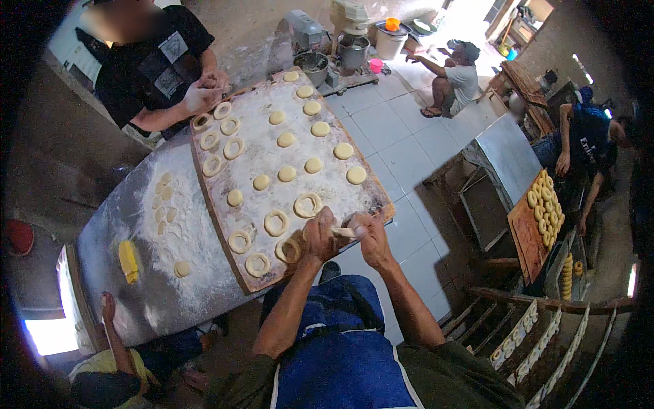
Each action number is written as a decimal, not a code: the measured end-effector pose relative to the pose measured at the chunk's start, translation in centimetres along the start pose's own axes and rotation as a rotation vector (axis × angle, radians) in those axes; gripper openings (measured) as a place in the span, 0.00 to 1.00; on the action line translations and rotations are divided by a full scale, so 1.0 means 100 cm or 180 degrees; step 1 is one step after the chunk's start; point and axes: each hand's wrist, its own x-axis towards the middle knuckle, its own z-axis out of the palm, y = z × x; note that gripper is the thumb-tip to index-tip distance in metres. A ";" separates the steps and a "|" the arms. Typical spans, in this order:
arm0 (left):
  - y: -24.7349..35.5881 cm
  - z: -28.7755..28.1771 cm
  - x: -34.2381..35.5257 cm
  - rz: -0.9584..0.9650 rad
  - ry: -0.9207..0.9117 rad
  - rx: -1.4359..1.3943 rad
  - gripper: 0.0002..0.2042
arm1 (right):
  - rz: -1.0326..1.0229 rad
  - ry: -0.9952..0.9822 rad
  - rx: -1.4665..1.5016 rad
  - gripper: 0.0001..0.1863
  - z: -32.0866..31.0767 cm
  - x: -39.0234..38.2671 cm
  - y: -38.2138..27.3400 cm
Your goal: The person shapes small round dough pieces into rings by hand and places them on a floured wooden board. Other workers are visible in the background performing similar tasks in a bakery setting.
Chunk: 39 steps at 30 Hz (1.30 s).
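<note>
My left hand (318, 234) and my right hand (370, 236) are closed on a pale piece of dough (343, 232) held between them over the near right corner of a floured wooden board (313, 191). Just left of my hands lie dough rings (295, 205), one of them partly behind my left fingers. Flat round dough discs (313, 165) sit in loose rows across the rest of the board, with more rings along its left side. My fingertips are partly hidden around the piece.
A floured metal table (109, 252) holds a yellow block (128, 261). A person in black (157, 75) works across the board; others are at lower left (109, 375), back (458, 85) and right (579, 143). Mixers (306, 48), a doughnut board (524, 245) and a rack (599, 303) stand around.
</note>
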 end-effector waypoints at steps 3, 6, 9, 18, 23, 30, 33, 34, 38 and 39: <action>0.013 0.006 0.033 -0.2476 -0.0704 -0.1077 0.13 | 0.1118 -0.0263 -0.0163 0.11 -0.016 0.002 0.009; 0.019 0.007 0.058 -0.2431 -0.2164 0.0087 0.11 | 0.1182 0.0095 -0.1027 0.18 -0.024 -0.003 0.013; 0.016 -0.003 0.054 -0.0777 -0.1775 0.1016 0.10 | 0.0989 0.0214 -0.1801 0.25 -0.032 -0.011 0.010; -0.008 -0.003 0.033 -0.0933 -0.1602 0.0128 0.15 | -0.1848 0.0104 -0.3215 0.24 -0.023 0.088 0.090; -0.044 -0.098 0.008 -0.1577 -0.0480 -0.0313 0.13 | 0.0295 -0.0696 -0.2921 0.18 -0.038 0.112 0.101; -0.089 -0.330 -0.088 -0.2450 0.0418 0.1005 0.07 | 0.0647 -0.0601 -0.1501 0.17 0.015 0.112 0.020; -0.091 -0.392 -0.122 -0.2918 0.0793 0.1231 0.06 | 0.0464 -0.1497 -0.1079 0.15 0.130 0.101 -0.008; -0.094 -0.404 -0.129 -0.3167 0.0915 0.1218 0.06 | 0.0229 -0.1813 -0.0511 0.15 0.180 0.092 -0.012; -0.111 -0.425 -0.143 -0.2574 0.1228 0.1224 0.06 | -0.0649 -0.2582 -0.1094 0.15 0.365 0.080 -0.012; -0.115 -0.424 -0.144 -0.2567 0.1225 0.1161 0.06 | -0.0493 -0.2509 -0.1412 0.14 0.393 0.076 -0.011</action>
